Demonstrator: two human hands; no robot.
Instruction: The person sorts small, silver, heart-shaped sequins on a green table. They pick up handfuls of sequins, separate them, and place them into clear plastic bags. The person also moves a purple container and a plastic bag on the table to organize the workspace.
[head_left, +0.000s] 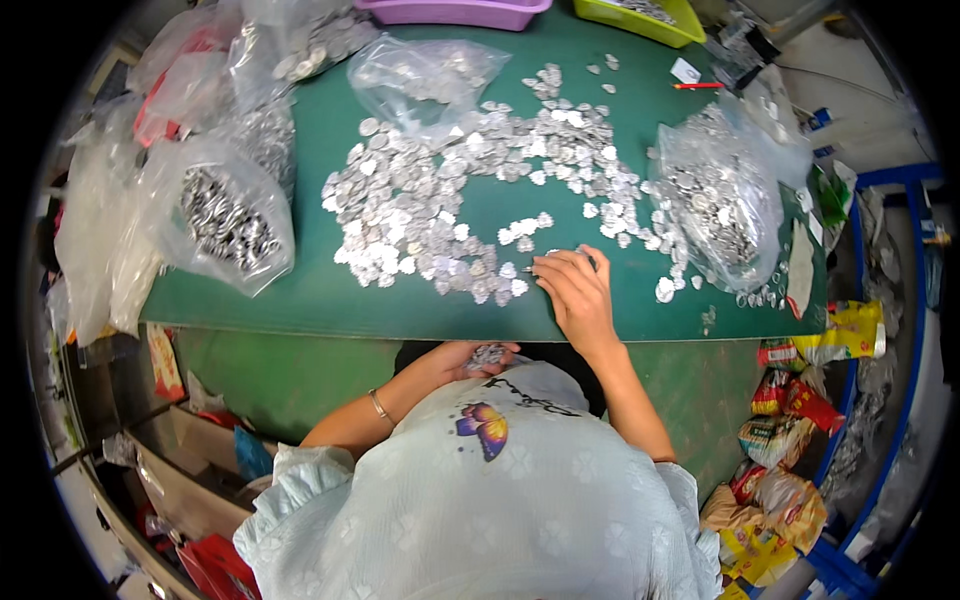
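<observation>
Left hand (455, 362) on the body side of the silver pile (390, 200), right hand (580, 287) at its near edge.
Left of the pile stands a clear bag of shiny metal pieces (230, 222); the left hand cups a clutch of silver pieces (488, 357); the pile spreads forward of both hands, longest side to side, a thin plastic bag (425, 75) over its far edge; the right hand, nearer, has fingers bunched, any grip unclear; a bulging bag (720, 190) borders the pile's right.
</observation>
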